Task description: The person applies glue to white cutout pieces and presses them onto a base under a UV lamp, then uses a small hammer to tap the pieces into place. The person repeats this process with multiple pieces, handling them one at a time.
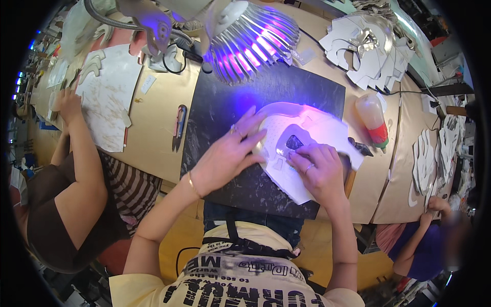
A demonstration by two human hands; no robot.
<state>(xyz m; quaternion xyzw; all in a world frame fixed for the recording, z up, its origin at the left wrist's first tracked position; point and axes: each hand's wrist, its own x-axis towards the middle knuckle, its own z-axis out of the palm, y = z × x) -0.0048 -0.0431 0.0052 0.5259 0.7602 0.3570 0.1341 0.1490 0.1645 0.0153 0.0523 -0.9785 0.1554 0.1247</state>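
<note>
Shirt point(245, 271) at six o'clock bears dark lettering, cut off below; white piece point(330, 135) lies on black board point(217, 110) — left hand point(232, 149) loosely spread at its nine-o'clock edge, right hand point(322, 173) bunched, any grip hidden.

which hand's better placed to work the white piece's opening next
Probably the right hand: its fingertips are at the opening; the left hand is at the left edge of the white piece.

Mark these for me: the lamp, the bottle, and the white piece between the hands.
Lamp point(251, 43): head view, on its ribbed metal housing.
Bottle point(373, 118): head view, midway along its body.
White piece point(328, 134): head view, on its surface right of the opening.
</note>
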